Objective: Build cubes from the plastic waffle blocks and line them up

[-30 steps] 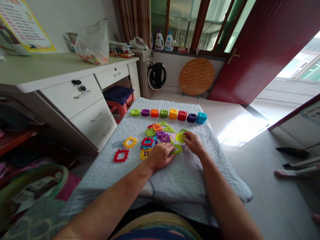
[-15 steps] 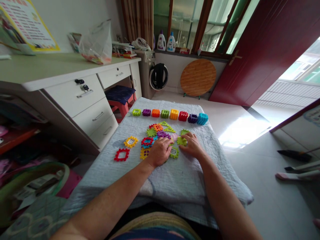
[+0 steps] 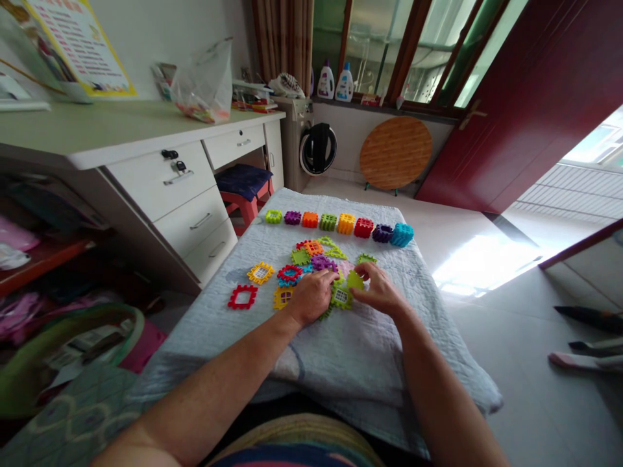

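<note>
My right hand pinches a light green tile, tilted up from the cloth. Left of it, my left hand rests over the pile, its fingertips together at green pieces; what they hold is hidden. A green window tile lies between the hands. Around them are a purple piece, an orange tile, a red frame and a yellow window tile. Farther left lie a yellow tile and a red frame. Another green tile lies beyond my right hand.
Several stacked blocks form a row across the far part of the cloth-covered table, ending at a blue stack. A white desk stands at the left, with a stool beside it. A round wooden board leans at the back.
My right hand has lifted and tilted the light green tile, which lay flatter before. My left hand stays over the pile. The whole view has shifted slightly.
</note>
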`<state>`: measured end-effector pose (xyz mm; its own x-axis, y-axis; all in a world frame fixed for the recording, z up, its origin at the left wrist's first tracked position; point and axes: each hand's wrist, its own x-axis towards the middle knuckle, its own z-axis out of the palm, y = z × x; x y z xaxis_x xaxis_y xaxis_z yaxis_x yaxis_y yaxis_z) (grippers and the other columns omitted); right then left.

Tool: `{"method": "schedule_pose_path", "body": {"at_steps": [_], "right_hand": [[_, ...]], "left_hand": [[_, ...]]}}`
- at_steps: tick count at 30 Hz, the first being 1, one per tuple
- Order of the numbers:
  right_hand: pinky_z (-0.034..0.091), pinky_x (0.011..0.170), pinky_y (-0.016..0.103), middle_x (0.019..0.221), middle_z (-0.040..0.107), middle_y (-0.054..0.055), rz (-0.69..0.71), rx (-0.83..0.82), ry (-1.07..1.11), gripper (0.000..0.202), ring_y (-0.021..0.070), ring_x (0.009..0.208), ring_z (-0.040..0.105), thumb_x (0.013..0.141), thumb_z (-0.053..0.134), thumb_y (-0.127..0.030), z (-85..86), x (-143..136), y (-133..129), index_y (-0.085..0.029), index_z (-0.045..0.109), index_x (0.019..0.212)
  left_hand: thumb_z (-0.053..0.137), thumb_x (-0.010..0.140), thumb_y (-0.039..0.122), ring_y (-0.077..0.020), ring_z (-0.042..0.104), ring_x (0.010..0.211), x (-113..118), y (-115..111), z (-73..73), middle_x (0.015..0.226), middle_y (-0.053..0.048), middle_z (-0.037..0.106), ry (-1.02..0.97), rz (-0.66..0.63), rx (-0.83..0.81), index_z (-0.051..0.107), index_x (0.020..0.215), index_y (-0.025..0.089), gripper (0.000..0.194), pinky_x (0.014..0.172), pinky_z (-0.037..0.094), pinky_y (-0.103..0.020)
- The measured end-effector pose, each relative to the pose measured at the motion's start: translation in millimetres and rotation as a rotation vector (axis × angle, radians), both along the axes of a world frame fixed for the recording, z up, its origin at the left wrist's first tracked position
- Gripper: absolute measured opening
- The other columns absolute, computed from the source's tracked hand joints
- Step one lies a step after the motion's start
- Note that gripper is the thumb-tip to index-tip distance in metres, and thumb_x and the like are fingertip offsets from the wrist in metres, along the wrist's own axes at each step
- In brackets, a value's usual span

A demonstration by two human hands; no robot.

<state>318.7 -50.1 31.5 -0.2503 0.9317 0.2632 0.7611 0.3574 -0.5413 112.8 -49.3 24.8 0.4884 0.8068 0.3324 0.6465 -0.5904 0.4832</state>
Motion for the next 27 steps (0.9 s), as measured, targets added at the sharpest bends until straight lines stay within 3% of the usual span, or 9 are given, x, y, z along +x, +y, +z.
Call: {"method": "schedule_pose_path", "body": {"at_steps": [4,9,20,27], "right_hand": [[0.043,0.075,0.031,0.084,0.056,0.002,0.165,-0.006,-0.08,0.027,0.0169,0.078,0.052,0.066,0.067,-0.027,7.1,-17.0,-8.2,-0.019,0.053,0.089],[0.042,0.074,0.032,0.085,0.055,0.004,0.162,-0.01,-0.216,0.029,0.0184,0.078,0.052,0.067,0.068,-0.033,8.3,-26.9,-13.1,-0.018,0.055,0.087],[0.043,0.085,0.036,0.097,0.056,0.007,0.222,-0.035,-0.228,0.043,0.0229,0.091,0.052,0.065,0.07,-0.03,8.3,-31.5,-13.6,-0.02,0.058,0.105],[0.043,0.088,0.036,0.097,0.056,0.006,0.19,0.015,-0.144,0.041,0.0227,0.094,0.052,0.064,0.068,-0.023,0.2,-13.4,-3.8,-0.019,0.058,0.103]], "left_hand": [[0.043,0.08,0.003,-0.0181,0.062,0.096,-1.1,2.8,-1.0,0.101,-0.004,0.067,-0.119,0.0,-0.053,0.063,0.11,0.02,0.04,0.088,0.048,-0.03],[0.041,0.078,0.001,-0.0171,0.062,0.095,-0.5,5.9,-3.4,0.098,-0.004,0.067,-0.205,0.021,-0.066,0.065,0.108,0.019,0.042,0.088,0.049,-0.029],[0.041,0.079,0.002,-0.0169,0.061,0.093,0.4,5.1,-3.4,0.097,-0.004,0.066,-0.218,0.037,-0.056,0.064,0.107,0.02,0.04,0.087,0.049,-0.03],[0.042,0.079,0.002,-0.0176,0.061,0.092,1.8,2.6,-0.6,0.096,-0.005,0.066,-0.182,0.024,-0.035,0.064,0.105,0.019,0.038,0.088,0.049,-0.031]]}}
